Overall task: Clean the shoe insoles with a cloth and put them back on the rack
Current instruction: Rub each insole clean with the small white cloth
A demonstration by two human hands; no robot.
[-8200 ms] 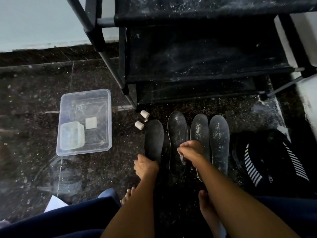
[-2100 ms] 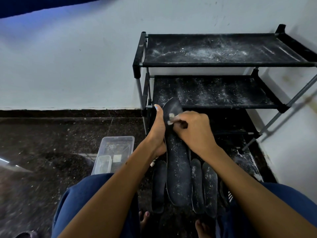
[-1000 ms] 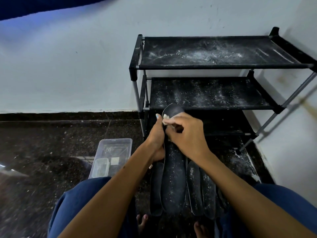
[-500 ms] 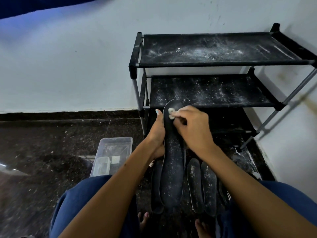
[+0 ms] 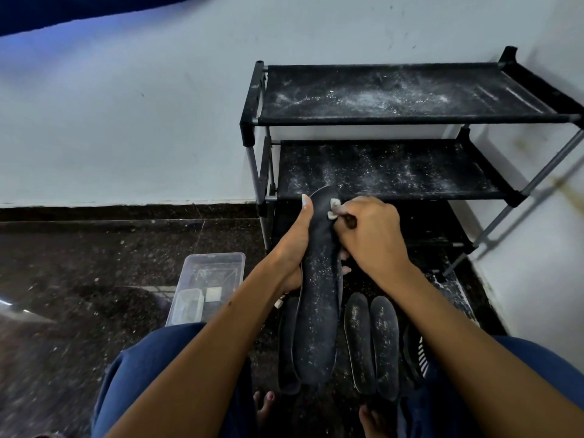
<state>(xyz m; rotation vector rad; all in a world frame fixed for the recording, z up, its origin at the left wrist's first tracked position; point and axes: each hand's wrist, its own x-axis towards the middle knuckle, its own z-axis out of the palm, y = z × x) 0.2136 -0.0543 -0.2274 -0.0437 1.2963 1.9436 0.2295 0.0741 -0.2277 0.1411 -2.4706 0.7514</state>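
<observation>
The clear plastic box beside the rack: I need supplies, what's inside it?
Inside the clear box lie a smaller clear tub and a small white square. The tub's contents are too blurred to tell.

The insole (image 5: pixel 317 298) you hold looks matt black, speckled with white dust. Behind it, the rack (image 5: pixel 392 93) has dusty black fabric shelves on grey metal tubes. Left of the rack, the clear plastic box (image 5: pixel 207 279) sits on glossy dark speckled floor (image 5: pixel 94 279).

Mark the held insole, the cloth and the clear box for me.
held insole (image 5: pixel 317 311): head view, on its speckled middle.
cloth (image 5: pixel 333 207): head view, on the white bit past the right hand's fingers.
clear box (image 5: pixel 218 267): head view, on its far inner wall.
</observation>
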